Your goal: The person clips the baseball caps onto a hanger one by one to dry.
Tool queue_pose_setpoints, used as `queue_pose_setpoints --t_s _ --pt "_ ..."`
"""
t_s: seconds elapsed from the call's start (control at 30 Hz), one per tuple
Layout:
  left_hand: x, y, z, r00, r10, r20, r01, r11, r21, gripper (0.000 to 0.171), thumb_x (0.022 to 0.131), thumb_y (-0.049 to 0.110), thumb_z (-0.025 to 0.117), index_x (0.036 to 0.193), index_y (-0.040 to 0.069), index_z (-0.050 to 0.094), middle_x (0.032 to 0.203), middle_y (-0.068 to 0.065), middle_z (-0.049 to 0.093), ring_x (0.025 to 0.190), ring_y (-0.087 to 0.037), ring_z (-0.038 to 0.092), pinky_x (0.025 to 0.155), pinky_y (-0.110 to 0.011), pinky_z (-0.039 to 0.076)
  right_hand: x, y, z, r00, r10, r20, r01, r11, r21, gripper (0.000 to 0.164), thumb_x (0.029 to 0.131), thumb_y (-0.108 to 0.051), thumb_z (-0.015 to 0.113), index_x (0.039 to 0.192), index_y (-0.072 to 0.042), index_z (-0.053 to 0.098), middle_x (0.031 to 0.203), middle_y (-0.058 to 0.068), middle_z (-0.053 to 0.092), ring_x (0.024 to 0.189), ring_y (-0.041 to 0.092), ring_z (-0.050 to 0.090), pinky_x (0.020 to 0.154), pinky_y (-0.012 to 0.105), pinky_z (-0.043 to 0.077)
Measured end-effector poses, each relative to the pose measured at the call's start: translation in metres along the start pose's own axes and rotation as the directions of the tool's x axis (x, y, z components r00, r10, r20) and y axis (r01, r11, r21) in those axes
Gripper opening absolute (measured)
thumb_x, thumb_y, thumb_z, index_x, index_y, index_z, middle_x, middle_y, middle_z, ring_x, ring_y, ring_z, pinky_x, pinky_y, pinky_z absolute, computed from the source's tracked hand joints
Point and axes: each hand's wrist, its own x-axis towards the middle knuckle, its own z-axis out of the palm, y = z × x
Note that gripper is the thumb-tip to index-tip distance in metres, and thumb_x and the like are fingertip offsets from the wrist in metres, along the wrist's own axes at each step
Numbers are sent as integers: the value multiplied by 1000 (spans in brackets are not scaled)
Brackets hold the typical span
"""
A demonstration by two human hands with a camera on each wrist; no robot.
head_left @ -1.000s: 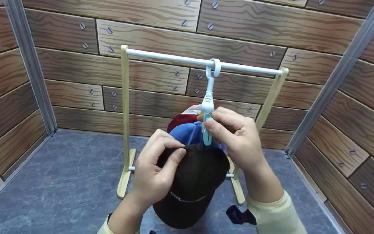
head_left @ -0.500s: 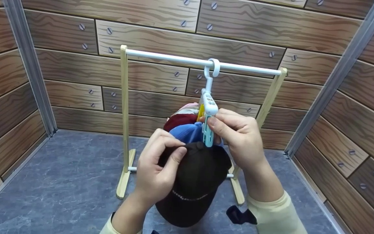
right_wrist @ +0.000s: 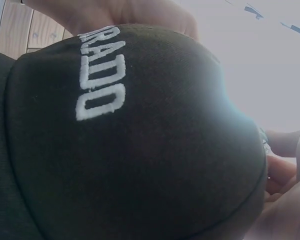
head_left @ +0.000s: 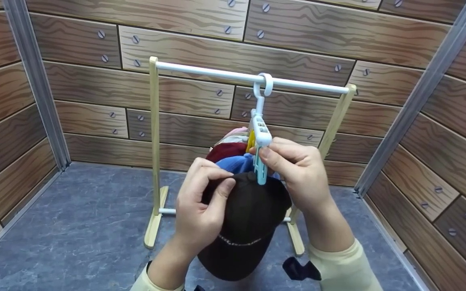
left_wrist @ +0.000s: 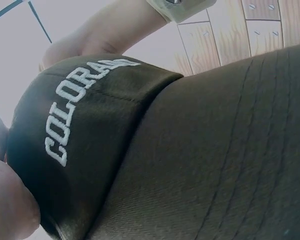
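Observation:
A dark baseball cap [head_left: 249, 210] hangs brim down in front of the rack, white raised lettering across its front in both wrist views. My left hand [head_left: 202, 202] pinches the cap's upper left edge between thumb and fingers. With thumb and forefinger, my right hand [head_left: 301, 169] pinches a light-blue clip [head_left: 261, 165] whose lower end meets the top of the cap. That clip belongs to a white hanger [head_left: 262, 129] hooked over the rack's bar. Behind the dark cap hang a blue cap [head_left: 233, 162] and a dark red cap [head_left: 227, 150].
The small rack has a white bar [head_left: 208, 72] and wooden posts [head_left: 154, 137]. Pinkish-white headwear [head_left: 235, 137] and a yellow clip [head_left: 251, 141] show farther back. Plank-patterned walls [head_left: 192, 48] enclose the grey floor [head_left: 95, 210] on three sides.
The hanger has turned on its hook, its near end coming toward me and slightly down. My left hand and the dark cap have shifted slightly right; my right hand keeps pinching the clip.

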Motion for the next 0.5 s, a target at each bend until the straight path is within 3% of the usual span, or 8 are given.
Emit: queue_pose_setpoints --t_s 0.1,0.23,0.5 --pt "-1 -1 2 1000 13 -18 -13 1000 14 2 106 5 74 105 6 76 101 -5 64 97 -23 61 87 -35 52 -1 -1 1 1000 17 -4 -17 1000 3 16 104 6 68 100 18 79 93 14 73 81 18 62 71 27 51" --pt "-1 -3 5 998 35 -55 -33 999 38 8 109 12 73 106 6 76 102 -5 64 97 -23 62 88 -35 52 -1 -1 1 999 35 -7 -35 999 7 17 104 5 68 102 19 78 102 26 76 89 19 69 80 29 56" --pt "-4 -7 9 994 54 -94 -48 997 67 10 110 12 71 106 4 75 101 -7 63 96 -24 62 87 -35 53 -3 0 3 997 80 -7 -79 996 47 19 105 5 67 107 22 76 105 24 78 97 22 72 90 31 59"
